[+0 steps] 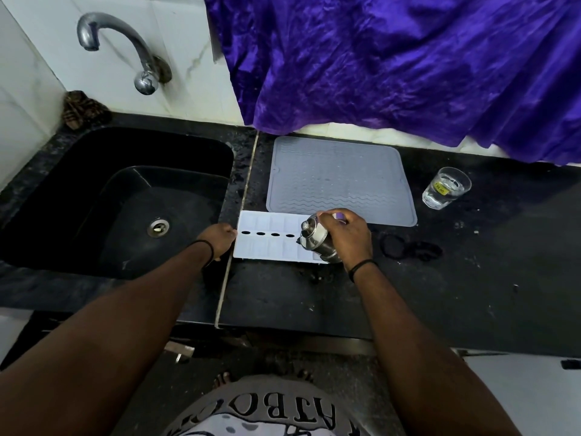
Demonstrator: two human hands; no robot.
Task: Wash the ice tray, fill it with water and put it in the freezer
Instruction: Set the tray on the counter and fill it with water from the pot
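The white plastic ice tray point(270, 239) lay flat on the black counter point(314, 294), just right of the sink. The right hand point(347, 236) gripped a tilted steel bottle point(316, 240) over its right end; the left hand point(220, 242) pinched its left edge. Pouring slowly, cell by cell, would probably avoid overflow.

White ice tray point(267, 243) flat on black counter point(283, 294) beside sink point(94, 184)

home kitchen | black sink point(63, 171), wall tap point(125, 48), stone counter point(440, 294), drying mat point(339, 177)
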